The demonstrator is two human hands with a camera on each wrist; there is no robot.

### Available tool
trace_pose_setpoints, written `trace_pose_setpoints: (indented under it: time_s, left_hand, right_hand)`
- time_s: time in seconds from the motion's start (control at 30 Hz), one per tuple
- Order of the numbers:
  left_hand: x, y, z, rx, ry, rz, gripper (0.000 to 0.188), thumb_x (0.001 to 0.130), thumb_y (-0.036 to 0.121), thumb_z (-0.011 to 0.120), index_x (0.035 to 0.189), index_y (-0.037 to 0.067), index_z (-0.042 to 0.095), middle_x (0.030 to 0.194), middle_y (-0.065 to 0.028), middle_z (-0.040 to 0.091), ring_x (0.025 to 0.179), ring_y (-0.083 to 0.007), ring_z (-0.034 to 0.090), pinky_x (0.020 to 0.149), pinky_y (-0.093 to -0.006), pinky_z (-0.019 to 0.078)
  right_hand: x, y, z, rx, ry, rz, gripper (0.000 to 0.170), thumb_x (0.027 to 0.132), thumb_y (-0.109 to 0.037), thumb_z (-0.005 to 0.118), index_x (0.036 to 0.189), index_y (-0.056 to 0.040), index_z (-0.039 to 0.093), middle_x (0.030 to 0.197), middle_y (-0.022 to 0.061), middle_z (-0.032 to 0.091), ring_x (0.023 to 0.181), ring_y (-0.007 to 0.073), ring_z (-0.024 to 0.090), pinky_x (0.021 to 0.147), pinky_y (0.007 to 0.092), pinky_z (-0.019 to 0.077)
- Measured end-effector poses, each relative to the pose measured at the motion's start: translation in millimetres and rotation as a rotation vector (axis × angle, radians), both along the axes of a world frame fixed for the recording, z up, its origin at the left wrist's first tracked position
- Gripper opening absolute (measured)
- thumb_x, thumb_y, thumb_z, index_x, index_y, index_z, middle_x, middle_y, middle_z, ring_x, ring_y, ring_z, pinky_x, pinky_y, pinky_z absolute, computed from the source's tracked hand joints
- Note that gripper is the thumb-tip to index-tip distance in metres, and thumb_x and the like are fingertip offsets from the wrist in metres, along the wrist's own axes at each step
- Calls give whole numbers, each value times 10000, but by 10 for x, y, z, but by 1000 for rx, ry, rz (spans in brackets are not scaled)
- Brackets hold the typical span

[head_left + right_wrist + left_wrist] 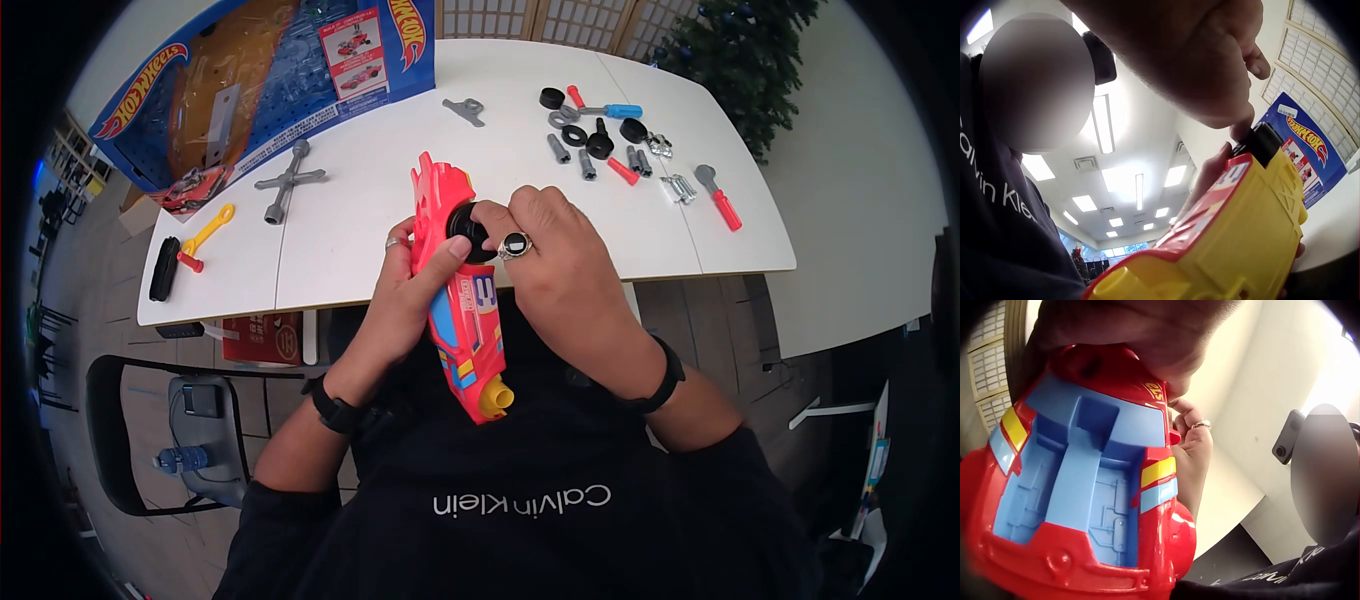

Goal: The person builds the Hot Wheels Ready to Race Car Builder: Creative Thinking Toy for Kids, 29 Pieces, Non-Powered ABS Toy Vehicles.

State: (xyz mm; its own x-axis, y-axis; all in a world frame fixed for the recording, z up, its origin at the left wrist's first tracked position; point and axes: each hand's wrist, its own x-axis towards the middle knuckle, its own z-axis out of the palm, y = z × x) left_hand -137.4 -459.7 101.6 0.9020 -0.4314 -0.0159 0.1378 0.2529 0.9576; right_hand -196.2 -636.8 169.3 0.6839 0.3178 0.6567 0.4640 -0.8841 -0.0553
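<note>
In the head view a red toy car body [462, 325] with blue and yellow stickers is held on its side above the table's front edge. The left hand [400, 300] grips it from the left, its thumb lying at a black wheel [466, 232] on the car's side. From the right, the right hand [560, 260] has its curled fingers on the same wheel. The left wrist view shows the car's blue interior [1075, 481]; the right wrist view shows its yellow underside [1241, 231] and the black wheel [1261, 142] under a fingertip of the right hand [1210, 69].
On the white table [380, 150] lie a grey cross wrench [290, 182], a yellow wrench [209, 228], a black part [165, 268], a grey piece [465, 111], a red-handled tool [719, 200] and several loose wheels, bolts and tools at right. A Hot Wheels box [290, 110] stands at back left.
</note>
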Motion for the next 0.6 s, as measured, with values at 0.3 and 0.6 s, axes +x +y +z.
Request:
trace_pose_setpoints:
  time_s: [0.3,0.6]
  left_hand:
    - [-88,-42,34,50,17,0,816,1002,416,760,1485,-66,313,1225,-142,618,1063,-154,687,910,-292,582]
    - [-110,-63,49,75,16,-6,839,1007,407,759,1495,-86,285,1246,-147,621,1081,-157,683,935,-293,573]
  right_hand:
    - [-83,35,-126,118,-16,-42,355,773,37,691,1127,68,699,956,104,553,913,278,598,809,415,523]
    - [-139,28,-135,39,-3,-128,330,854,-62,677,1164,51,678,1037,97,563,975,230,591,832,366,499]
